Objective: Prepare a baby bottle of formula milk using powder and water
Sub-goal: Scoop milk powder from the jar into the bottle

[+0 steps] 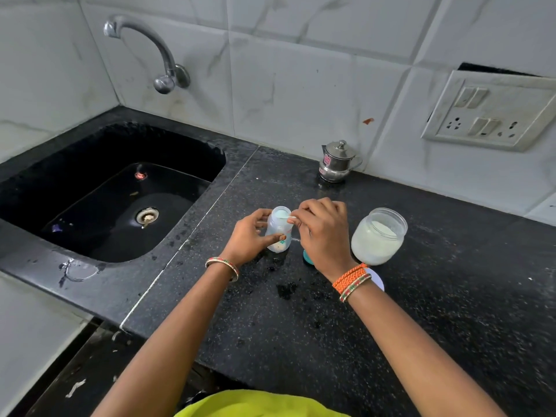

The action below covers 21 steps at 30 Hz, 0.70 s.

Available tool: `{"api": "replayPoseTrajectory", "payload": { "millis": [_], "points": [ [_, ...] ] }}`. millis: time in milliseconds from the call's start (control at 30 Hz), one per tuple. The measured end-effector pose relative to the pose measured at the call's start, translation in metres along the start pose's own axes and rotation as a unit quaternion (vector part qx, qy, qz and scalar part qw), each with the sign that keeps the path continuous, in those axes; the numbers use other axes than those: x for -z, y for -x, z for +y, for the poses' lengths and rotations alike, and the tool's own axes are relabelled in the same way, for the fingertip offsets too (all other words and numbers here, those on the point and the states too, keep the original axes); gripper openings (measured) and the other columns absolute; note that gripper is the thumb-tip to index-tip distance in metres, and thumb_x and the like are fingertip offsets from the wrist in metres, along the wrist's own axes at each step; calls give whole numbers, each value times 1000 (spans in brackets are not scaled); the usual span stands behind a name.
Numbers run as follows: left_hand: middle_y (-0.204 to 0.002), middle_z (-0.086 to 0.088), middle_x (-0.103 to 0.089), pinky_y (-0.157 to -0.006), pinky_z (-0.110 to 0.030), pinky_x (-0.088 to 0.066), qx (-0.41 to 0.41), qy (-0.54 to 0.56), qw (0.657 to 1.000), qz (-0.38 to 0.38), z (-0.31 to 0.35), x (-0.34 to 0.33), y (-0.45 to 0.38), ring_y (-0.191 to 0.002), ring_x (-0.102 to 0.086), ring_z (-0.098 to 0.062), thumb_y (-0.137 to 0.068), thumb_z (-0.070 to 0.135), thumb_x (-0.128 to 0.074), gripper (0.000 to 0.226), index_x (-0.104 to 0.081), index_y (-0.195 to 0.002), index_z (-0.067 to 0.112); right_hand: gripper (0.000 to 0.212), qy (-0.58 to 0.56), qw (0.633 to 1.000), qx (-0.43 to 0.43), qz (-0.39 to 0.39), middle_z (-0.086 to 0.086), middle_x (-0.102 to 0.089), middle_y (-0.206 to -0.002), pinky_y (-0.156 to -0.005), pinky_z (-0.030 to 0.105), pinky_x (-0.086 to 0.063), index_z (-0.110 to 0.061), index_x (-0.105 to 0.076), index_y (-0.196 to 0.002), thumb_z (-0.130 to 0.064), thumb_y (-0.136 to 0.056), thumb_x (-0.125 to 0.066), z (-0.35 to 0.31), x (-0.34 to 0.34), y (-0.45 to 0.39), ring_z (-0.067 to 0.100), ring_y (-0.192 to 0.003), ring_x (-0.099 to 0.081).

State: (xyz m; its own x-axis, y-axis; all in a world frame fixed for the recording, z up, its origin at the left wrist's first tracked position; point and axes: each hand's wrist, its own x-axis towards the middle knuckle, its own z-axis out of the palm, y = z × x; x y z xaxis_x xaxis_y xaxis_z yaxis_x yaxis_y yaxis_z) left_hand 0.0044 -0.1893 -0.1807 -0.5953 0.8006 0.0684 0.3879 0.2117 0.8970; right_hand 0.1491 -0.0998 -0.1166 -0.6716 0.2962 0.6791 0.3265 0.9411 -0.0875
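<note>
The black speckled stone worktop (421, 296) fills most of the view, backed by white marble-look wall tiles (301, 85). Left of the baby bottle, a black sink (90, 191) is sunk into the worktop, with a metal drain (147, 216) in its floor and a curved steel tap (144, 46) on the wall above its far edge. High on the wall, far to the right of the bottle, is a white switch and socket plate (490, 111). Behind the bottle and a little right, against the wall, stands a small lidded steel pot (337, 162) with a spout.

Just right of the bottle, beyond the right hand, a clear plastic jar (377, 236) stands open on the worktop, tilted in the wide view, with white formula powder inside. A white round lid (377, 279) shows partly at the jar's near side, behind the right wrist.

The baby bottle (278, 230) stands upright and uncapped on the worktop, near its middle, with a little pale powder at its bottom. The left hand (249, 239) has its grip wrapped around the bottle's side, thumb across the front and fingers behind. The right hand (323, 233) is at the bottle's mouth, its grip pinched together on a small white scoop (291, 218) held over the rim. A teal bottle cap (308, 257) peeks out on the worktop under the right hand. Both wrists wear bangles (224, 266), the right with orange braided threads (350, 275) as well.
</note>
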Motion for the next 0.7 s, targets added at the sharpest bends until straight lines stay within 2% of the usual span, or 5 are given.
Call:
{"api": "replayPoseTrajectory", "payload": {
  "millis": [133, 233, 433, 567, 700],
  "points": [
    [-110, 2, -68, -90, -26, -50, 1, 4, 1000, 6, -1, 1, -2, -101, -62, -10, -68, 23, -83, 56, -59, -119, 17, 6, 19, 999, 24, 10, -5, -66, -80, -70, 30, -30, -17, -72, -78, -12, -78, -68, 1, -2, -4, 20, -72, -57],
    [-107, 1, -69, -89, -28, -53, 2, 5, 1000, 4, -1, 1, -4, -99, -64, -11, -66, 23, -84, 56, -60, -116, 16, 12, 18, 999, 29, 8, -4, -66, -79, -69, 30, -31, -16, -71, -77, -14, -80, -60, 3, -6, -3, 20, -70, -57],
    [-106, 1, -69, -91, -34, -53, 6, 11, 1000, -5, -3, 2, -6, -99, -64, -11, -64, 24, -85, 56, -61, -114, 17, 17, 12, 1000, -8, 7, -4, -65, -78, -69, 32, -33, -16, -70, -77, -19, -84, -55, 4, -4, -6, 19, -70, -57],
    [-105, 3, -69, -90, -36, -53, 10, 17, 1000, -9, -5, 3, -7, -98, -64, -11, -63, 25, -86, 55, -61, -112, 20, 24, 4, 998, -41, -43, -3, -67, -76, -68, 33, -40, -16, -69, -76, -21, -85, -47, 3, -8, -15, 21, -70, -59],
    [-108, 1, -67, -91, -35, -53, 8, 16, 1000, -23, -4, 4, -7, -100, -63, -11, -65, 23, -85, 56, -59, -114, 19, 18, 8, 997, -67, -48, -3, -68, -78, -72, 35, -41, -15, -69, -78, -23, -85, -54, -1, -7, -21, 22, -74, -59]
  ]
}}
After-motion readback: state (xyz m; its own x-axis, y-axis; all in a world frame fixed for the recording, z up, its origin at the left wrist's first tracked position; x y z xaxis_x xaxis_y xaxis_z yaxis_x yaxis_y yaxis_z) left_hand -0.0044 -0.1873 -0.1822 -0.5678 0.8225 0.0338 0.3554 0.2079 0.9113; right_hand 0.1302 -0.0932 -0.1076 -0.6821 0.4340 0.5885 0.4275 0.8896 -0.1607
